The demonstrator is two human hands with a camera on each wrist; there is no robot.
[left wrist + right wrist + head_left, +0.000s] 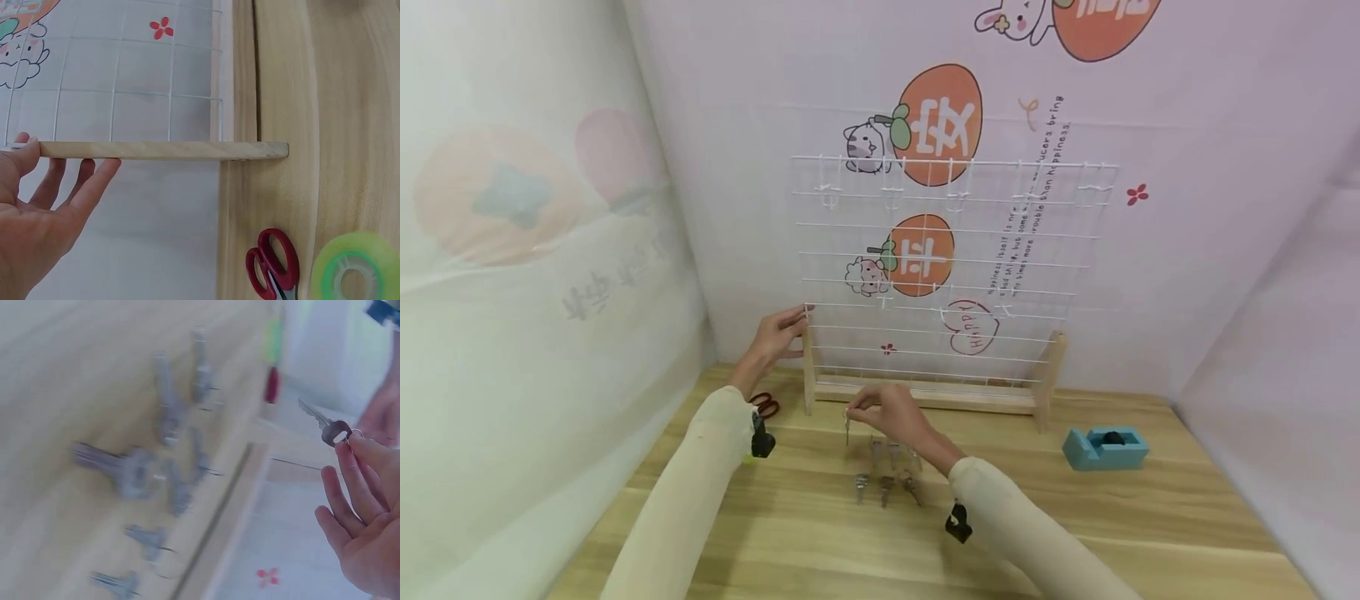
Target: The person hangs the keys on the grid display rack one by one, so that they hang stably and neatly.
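- Remotely, I watched a bare right hand [891, 412] pinch a small silver-grey metal key [334, 430] by the thin wire ring [357, 432] at its head, thumb and fingertips together.
- The key was aloft, just in front of the base of a white wire grid rack [977, 262] and above a pale wood-grain table [820, 533]; from my head feed, its toothed blade pointed down.
- I judged it light, stiff and hard to damage, though its smooth metal looked likely to slip and to swing on so slight a hold.
- To my eye, the ring was the spot for hanging work, leaving the blade free; the flat head would have given a firmer, steadier pinch.
- Across the scene, a bare left hand [775, 333] gripped the upper end of a pale wooden upright [162, 150] of the rack, thumb on one side, fingertips on the other; I reckoned that stiff post a sound place to brace the frame.
- Several similar loose metal keys [886, 490] lay on the table near the right hand, and red-handled scissors [292, 265] lay near the upright's foot.
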